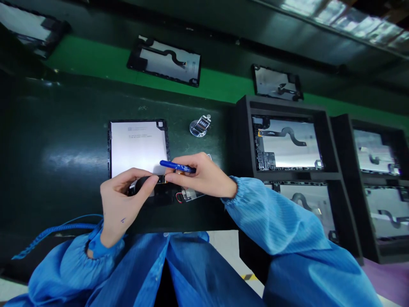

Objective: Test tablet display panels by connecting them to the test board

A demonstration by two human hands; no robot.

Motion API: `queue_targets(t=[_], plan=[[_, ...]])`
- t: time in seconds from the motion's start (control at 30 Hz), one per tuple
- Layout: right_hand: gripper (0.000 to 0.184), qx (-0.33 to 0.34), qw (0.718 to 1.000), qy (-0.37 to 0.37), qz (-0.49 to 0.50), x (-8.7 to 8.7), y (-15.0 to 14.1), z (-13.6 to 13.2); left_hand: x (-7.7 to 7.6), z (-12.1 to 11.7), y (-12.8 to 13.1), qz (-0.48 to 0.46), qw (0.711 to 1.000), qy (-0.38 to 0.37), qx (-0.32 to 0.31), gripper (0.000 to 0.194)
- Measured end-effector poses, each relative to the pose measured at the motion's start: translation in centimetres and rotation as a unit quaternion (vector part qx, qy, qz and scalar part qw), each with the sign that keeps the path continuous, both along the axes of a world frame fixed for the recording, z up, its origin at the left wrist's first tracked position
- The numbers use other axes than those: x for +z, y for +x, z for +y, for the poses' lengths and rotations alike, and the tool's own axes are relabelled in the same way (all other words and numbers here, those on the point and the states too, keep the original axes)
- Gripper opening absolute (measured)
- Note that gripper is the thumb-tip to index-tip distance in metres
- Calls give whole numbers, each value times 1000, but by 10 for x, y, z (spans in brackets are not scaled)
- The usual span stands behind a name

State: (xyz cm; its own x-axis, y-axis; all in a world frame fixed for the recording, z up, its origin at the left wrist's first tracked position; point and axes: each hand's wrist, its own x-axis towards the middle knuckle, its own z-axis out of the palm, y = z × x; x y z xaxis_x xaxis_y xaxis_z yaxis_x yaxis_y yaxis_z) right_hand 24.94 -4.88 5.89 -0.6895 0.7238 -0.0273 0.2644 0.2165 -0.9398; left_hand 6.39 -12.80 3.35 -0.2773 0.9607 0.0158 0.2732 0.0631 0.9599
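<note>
In front of me a tablet screen panel point(139, 149) lies on the dark bench, its pale back facing up inside a black frame. At its lower edge my left hand point(121, 202) is closed, thumb and forefinger pinching a black flat flex cable point(161, 179). My right hand point(206, 177) grips a blue pen-like tool point(177, 166), and its fingertips meet the same cable's end. Under the right hand sits a small circuit board point(191, 194) with a thin red wire, partly covered. The exact contact at the connector is hidden by my fingers.
A metal tally counter point(202, 124) stands behind the panel. Black trays point(243, 140) at the right hold more screen panels with flex cables. Further panels point(168, 62) lie along the green strip at the back. A blue coiled cord point(54, 232) runs from my left wrist.
</note>
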Motion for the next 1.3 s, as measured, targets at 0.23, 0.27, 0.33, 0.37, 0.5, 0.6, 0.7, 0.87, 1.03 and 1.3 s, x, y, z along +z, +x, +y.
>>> queue_targets(t=[0.23, 0.27, 0.33, 0.37, 0.5, 0.6, 0.7, 0.87, 1.03, 1.3], plan=[[21, -3, 1000, 4, 6, -1, 0, 0, 2, -2, 3, 11, 1000, -14, 12, 7], [22, -3, 1000, 7, 1, -1, 0, 0, 3, -3, 5, 15, 1000, -13, 8, 7], [23, -4, 1000, 6, -11, 0, 0, 0, 4, -4, 7, 21, 1000, -10, -5, 7], [23, -2, 1000, 1, -15, 1, 0, 0, 4, -5, 7, 20, 1000, -9, -10, 7], [23, 4, 1000, -19, -8, 2, 0, 0, -2, -5, 5, -7, 1000, 20, 23, 7], [21, 8, 1000, -23, 1, 1, 0, 0, -6, -4, 3, -15, 998, 40, 45, 6], [22, 13, 1000, -25, 1, 1, 0, 0, -3, -4, 6, 12, 999, 24, 25, 6], [32, 23, 1000, -15, -14, 3, 0, 1, 4, -7, 11, 6, 999, 5, -42, 7], [32, 14, 1000, -16, -6, 3, 0, 1, -2, -6, 6, 5, 999, 41, 9, 8], [34, 28, 999, -1, -19, 1, 1, 1, 1, -9, 9, 53, 997, 55, 9, 7]])
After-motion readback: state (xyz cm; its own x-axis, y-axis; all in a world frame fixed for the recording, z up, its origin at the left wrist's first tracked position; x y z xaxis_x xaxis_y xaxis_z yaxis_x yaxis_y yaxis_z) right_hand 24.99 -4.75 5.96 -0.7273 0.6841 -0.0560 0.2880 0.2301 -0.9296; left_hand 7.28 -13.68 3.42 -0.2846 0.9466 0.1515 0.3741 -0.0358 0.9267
